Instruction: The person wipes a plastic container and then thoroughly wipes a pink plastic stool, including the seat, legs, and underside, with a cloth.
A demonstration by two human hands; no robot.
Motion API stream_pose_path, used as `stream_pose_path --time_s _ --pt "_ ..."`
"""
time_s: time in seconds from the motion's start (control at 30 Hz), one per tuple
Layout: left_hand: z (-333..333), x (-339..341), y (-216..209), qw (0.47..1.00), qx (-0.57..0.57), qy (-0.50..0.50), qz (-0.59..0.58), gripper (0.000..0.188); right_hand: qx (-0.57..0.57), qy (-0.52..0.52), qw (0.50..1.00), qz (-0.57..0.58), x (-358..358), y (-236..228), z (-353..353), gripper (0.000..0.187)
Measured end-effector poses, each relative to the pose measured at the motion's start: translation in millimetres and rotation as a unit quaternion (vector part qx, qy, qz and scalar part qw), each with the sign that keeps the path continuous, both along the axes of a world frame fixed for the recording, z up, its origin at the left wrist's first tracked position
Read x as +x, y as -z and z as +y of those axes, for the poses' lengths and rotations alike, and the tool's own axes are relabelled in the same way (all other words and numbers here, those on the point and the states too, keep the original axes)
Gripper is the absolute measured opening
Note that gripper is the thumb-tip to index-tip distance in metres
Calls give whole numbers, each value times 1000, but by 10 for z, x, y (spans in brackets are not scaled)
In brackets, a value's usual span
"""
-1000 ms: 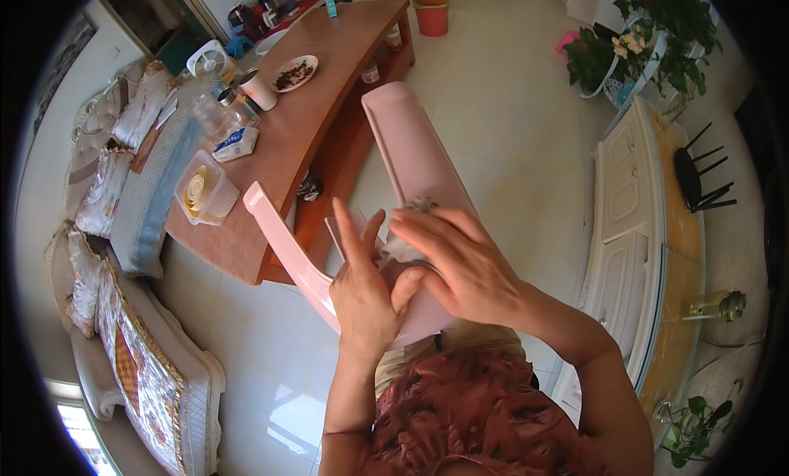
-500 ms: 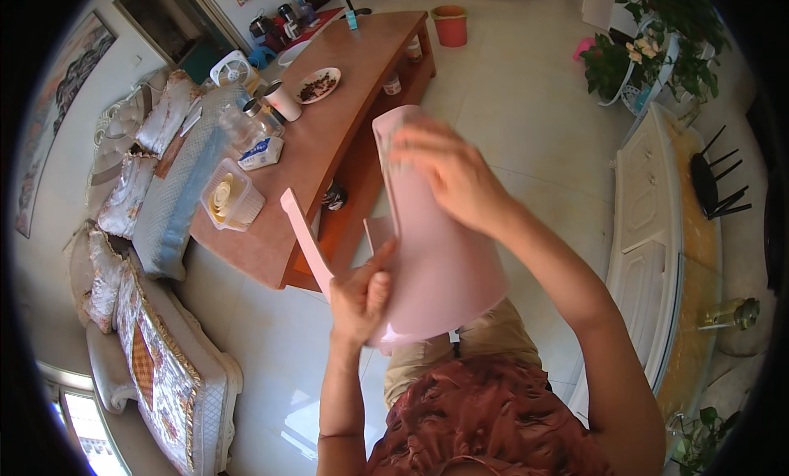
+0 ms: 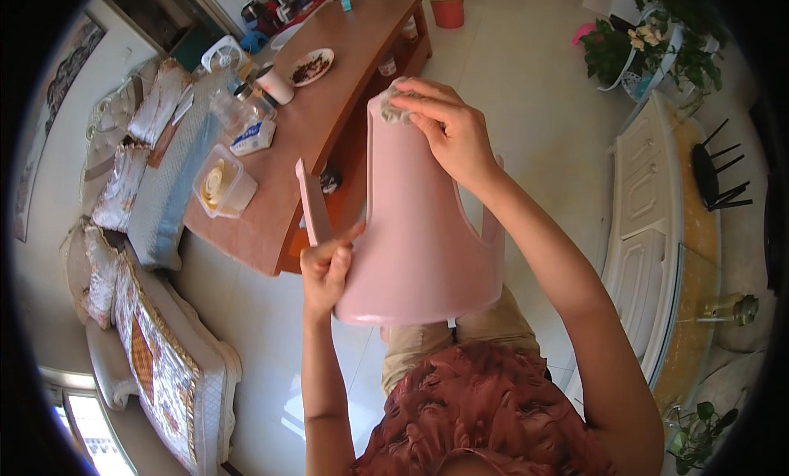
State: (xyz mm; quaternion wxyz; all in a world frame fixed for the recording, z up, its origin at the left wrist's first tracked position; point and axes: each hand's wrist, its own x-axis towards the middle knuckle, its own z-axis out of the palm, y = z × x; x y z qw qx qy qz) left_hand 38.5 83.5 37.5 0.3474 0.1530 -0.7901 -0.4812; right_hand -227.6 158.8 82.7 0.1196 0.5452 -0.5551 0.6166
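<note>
A pink plastic stool [image 3: 419, 229] is held up in front of my body, its tapering legs pointing away from me and its wide curved edge towards my lap. My left hand [image 3: 326, 274] grips its left side near the base of a narrow leg, with the thumb on the near face. At the far end of the broad middle leg, my right hand [image 3: 452, 135] presses a crumpled whitish cloth [image 3: 396, 106] against the pink surface. The fingertips are bent over that cloth, which covers the corner of the leg. What lies behind the stool is hidden.
A long brown table [image 3: 329, 114] stands ahead to the left, bearing a plastic tub [image 3: 223, 184], a tissue pack [image 3: 253, 137] and a plate [image 3: 312, 67]. Sofas [image 3: 156, 344] line the left. A white cabinet [image 3: 637, 238] is at the right, and an orange bucket [image 3: 446, 7] stands far off.
The stool has turned so its broad face points up at me, and it has shifted slightly left. My right hand has moved up to the leg's end, where the cloth now shows clearly.
</note>
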Motion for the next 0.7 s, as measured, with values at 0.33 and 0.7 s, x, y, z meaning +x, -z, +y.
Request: stream_pose_path --time_s 0.33,0.7 --pt "-423 244 192 998 60 -20 23 61 114 -17 993 1 931 346 942 30" --pt "-199 449 713 981 164 -98 46 50 114 -185 953 -209 1011 -118 390 29"
